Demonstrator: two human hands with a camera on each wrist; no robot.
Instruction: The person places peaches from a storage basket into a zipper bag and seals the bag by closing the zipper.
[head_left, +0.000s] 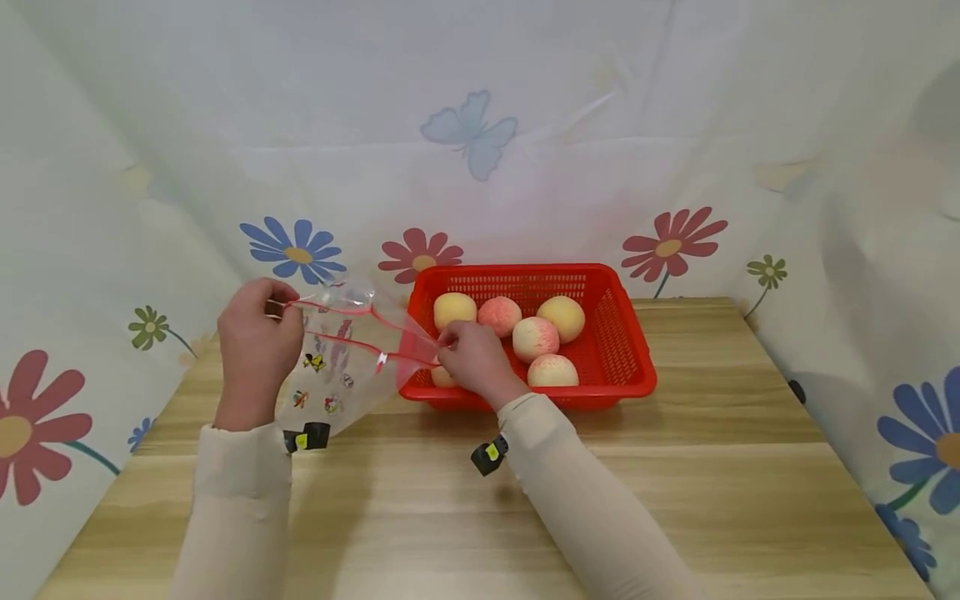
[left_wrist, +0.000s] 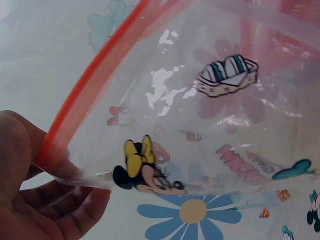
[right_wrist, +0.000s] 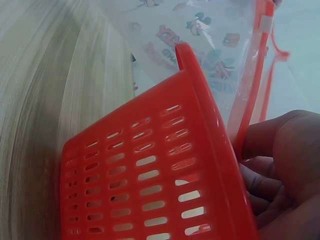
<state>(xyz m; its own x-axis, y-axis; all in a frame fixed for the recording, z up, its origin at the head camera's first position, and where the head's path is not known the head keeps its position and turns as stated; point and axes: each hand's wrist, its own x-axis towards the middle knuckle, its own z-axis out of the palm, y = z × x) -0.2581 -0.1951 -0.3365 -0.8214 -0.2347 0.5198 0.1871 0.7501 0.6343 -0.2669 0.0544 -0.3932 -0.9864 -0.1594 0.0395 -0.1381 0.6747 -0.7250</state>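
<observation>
A clear zipper bag [head_left: 322, 383] with cartoon prints and a red zip edge is stretched between both hands, its mouth parted. My left hand [head_left: 261, 350] pinches one end of the red edge, at the left of the head view. The other end is pinched by my right hand [head_left: 480, 358], above the front left corner of a red basket [head_left: 637, 367]. A white slider [head_left: 382, 360] sits on the near zip strip. Inside the basket lie several round peach-like fruits, among them a pink one [head_left: 499, 317] and a yellow one [head_left: 562, 318]. My right hand partly hides another.
The basket stands on a wood-grain table [head_left: 720, 467], close to the back wall. A white cloth printed with flowers [head_left: 480, 208] hangs behind and at both sides. A small black camera is strapped at each wrist.
</observation>
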